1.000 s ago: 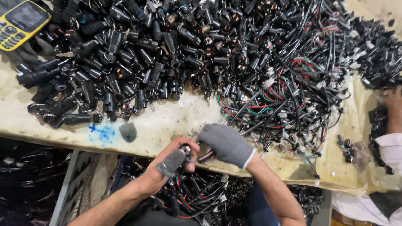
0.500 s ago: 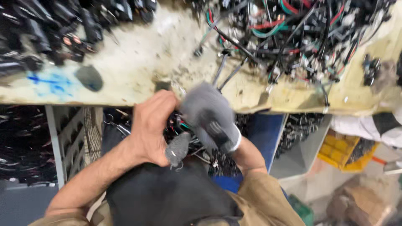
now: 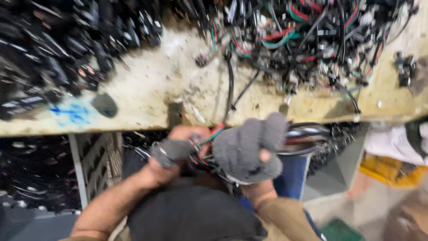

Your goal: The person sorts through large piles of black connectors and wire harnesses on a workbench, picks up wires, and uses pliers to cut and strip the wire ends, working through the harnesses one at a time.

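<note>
Bare left hand (image 3: 178,149) grip closed on a small grey part (image 3: 171,149) with coloured wires (image 3: 209,137), gloved right hand (image 3: 249,149) grip closed on black cable (image 3: 307,132), just below the desk (image 3: 151,85) edge

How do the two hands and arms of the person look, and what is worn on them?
The right hand wears a grey knitted glove with an open fingertip, and a tan sleeve covers that arm. The left hand is mostly bare, with grey fabric over part of it; its forearm is bare. The picture is blurred.

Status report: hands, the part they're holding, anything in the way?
Left hand grips grey part. Gloved right hand clenched on wires. Nothing between them.
</note>
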